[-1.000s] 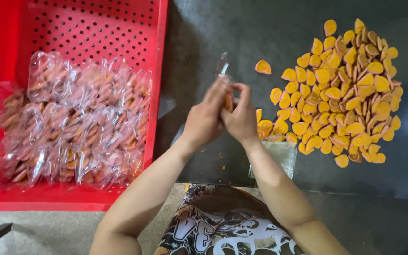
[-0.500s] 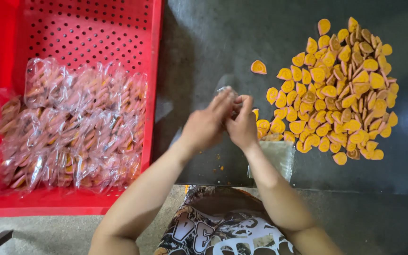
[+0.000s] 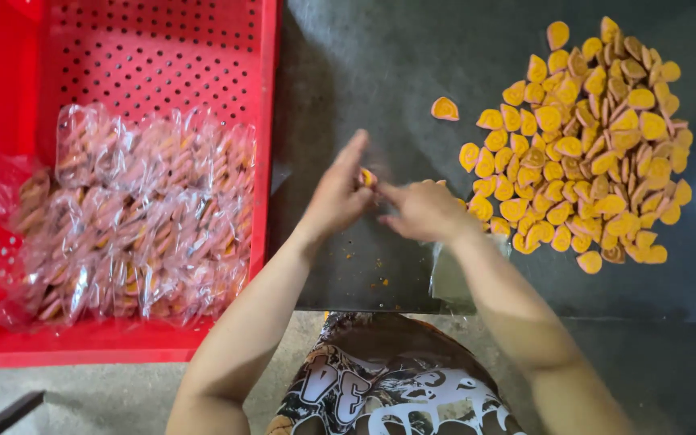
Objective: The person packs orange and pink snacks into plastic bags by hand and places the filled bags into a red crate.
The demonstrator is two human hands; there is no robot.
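Dark tabletop fills the scene; a red perforated crate at left holds clear packed bags; a heap of orange snack pieces lies at right; near centre the left hand, fingers extended, pinches one orange piece; the right hand, curled, meets it; nothing blocks them.
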